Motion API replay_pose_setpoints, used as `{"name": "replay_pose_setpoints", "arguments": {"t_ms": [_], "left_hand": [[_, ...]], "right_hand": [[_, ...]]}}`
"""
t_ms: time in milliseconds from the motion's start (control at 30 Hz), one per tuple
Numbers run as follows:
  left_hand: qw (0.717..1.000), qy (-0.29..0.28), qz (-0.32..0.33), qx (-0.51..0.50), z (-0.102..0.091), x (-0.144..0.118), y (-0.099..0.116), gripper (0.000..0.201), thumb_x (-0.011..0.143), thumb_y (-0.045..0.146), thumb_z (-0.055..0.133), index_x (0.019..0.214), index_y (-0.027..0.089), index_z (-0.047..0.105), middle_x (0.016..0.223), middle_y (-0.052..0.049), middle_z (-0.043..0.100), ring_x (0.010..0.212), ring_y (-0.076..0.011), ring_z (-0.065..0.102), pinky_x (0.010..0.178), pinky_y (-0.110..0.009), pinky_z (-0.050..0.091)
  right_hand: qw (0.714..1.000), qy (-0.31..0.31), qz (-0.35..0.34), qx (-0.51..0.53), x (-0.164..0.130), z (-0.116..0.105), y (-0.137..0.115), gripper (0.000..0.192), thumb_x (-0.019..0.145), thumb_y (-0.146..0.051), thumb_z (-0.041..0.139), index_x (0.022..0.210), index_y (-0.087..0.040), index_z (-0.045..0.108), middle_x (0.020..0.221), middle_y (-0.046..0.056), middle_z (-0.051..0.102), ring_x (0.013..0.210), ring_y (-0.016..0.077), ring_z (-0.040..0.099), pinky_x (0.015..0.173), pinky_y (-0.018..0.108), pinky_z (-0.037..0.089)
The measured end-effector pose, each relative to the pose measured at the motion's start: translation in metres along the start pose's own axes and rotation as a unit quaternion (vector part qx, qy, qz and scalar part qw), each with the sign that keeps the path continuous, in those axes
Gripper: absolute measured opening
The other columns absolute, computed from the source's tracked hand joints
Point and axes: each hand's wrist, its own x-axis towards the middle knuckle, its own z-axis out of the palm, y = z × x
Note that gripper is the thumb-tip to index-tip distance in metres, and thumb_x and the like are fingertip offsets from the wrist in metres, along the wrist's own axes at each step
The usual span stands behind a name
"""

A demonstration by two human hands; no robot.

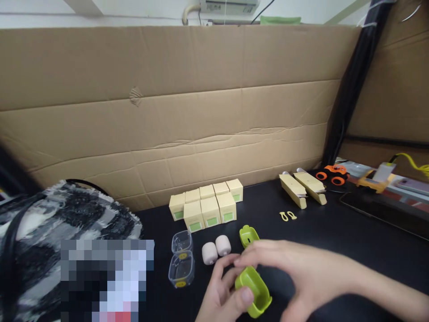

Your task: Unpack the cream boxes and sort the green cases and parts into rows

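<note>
Fingers of the left hand [221,293] and right hand [295,273] close on a green case [254,290] at the near edge of the desk [335,237]; just beyond lie a second green piece [248,235], two pink rollers [216,249], two clear cups [182,259]; boxes [206,205] farther back.

Cut off by the bottom edge: left hand [223,293] below the knuckles, its palm out of sight, and the right forearm running off the lower right corner. Partly covered by the right hand [284,273]: green case [254,290], far end and inside hidden under the fingers. Blurred into blocks at lower left: a patch [107,279] over the black-and-white fabric [67,219]; too small to read: green labels on the cream boxes [208,205] at the counter's [335,232] back.
</note>
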Motion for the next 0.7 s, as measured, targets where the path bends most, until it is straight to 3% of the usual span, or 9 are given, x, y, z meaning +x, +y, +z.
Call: {"name": "replay_pose_setpoints", "arguments": {"t_ms": [100,200,333,467,567,633,700], "left_hand": [[0.997,-0.032,-0.071,-0.029,0.0,0.0,0.002,0.052,0.062,0.041,0.085,0.105,0.024,0.063,0.099,-0.004,0.074,0.081,-0.017,0.071,0.075,-0.03,0.049],[0.99,-0.059,-0.127,-0.019,-0.003,0.001,0.005,0.045,0.069,0.045,0.079,0.103,0.019,0.064,0.096,-0.007,0.076,0.083,-0.0208,0.073,0.08,-0.036,0.049],[0.983,-0.1,-0.152,-0.007,-0.009,0.003,0.005,0.032,0.073,0.03,0.079,0.099,0.016,0.065,0.084,-0.006,0.076,0.075,-0.0159,0.073,0.076,-0.031,0.047],[0.983,-0.09,-0.158,-0.01,-0.01,0.004,0.005,0.033,0.071,0.027,0.08,0.097,0.015,0.063,0.081,-0.005,0.076,0.072,-0.0147,0.072,0.075,-0.03,0.046],[0.983,-0.074,-0.168,-0.005,-0.007,0.005,0.005,0.038,0.065,0.028,0.083,0.094,0.015,0.062,0.077,-0.005,0.075,0.068,-0.0147,0.071,0.072,-0.029,0.046],[0.983,-0.063,-0.172,-0.005,-0.006,0.006,0.003,0.042,0.06,0.03,0.085,0.092,0.014,0.062,0.074,-0.005,0.074,0.064,-0.0152,0.07,0.068,-0.029,0.045],[0.984,-0.055,-0.168,-0.003,-0.007,0.008,-0.002,0.045,0.057,0.031,0.086,0.09,0.014,0.061,0.071,-0.005,0.073,0.062,-0.0155,0.069,0.065,-0.029,0.045]], "right_hand": [[0.997,0.076,0.008,-0.016,0.003,0.008,-0.007,0.046,0.064,-0.023,0.08,0.105,-0.022,0.06,0.099,-0.001,0.065,0.09,0.0168,0.061,0.084,0.027,0.048],[0.982,0.144,0.09,-0.078,0.0,-0.009,0.006,0.039,0.068,-0.02,0.074,0.104,-0.02,0.057,0.098,0.001,0.063,0.09,0.0178,0.06,0.08,0.028,0.049],[0.955,0.127,0.187,-0.19,-0.004,-0.03,0.037,0.035,0.071,-0.02,0.071,0.104,-0.017,0.06,0.1,0.007,0.065,0.096,0.0278,0.062,0.084,0.04,0.048],[0.958,0.08,0.204,-0.185,-0.003,-0.02,0.061,0.048,0.069,-0.02,0.075,0.114,-0.017,0.061,0.107,0.009,0.066,0.093,0.0283,0.066,0.079,0.039,0.051],[0.961,0.064,0.195,-0.183,-0.004,-0.012,0.067,0.064,0.066,-0.033,0.08,0.125,-0.02,0.055,0.117,0.009,0.062,0.1,0.0275,0.065,0.08,0.036,0.052],[0.96,0.071,0.189,-0.196,-0.001,-0.013,0.065,0.077,0.06,-0.043,0.083,0.127,-0.018,0.054,0.118,0.013,0.061,0.104,0.0327,0.062,0.083,0.042,0.051],[0.957,0.092,0.173,-0.214,0.007,-0.019,0.059,0.079,0.064,-0.051,0.079,0.129,-0.015,0.052,0.119,0.016,0.059,0.11,0.0358,0.057,0.089,0.048,0.047]]}}
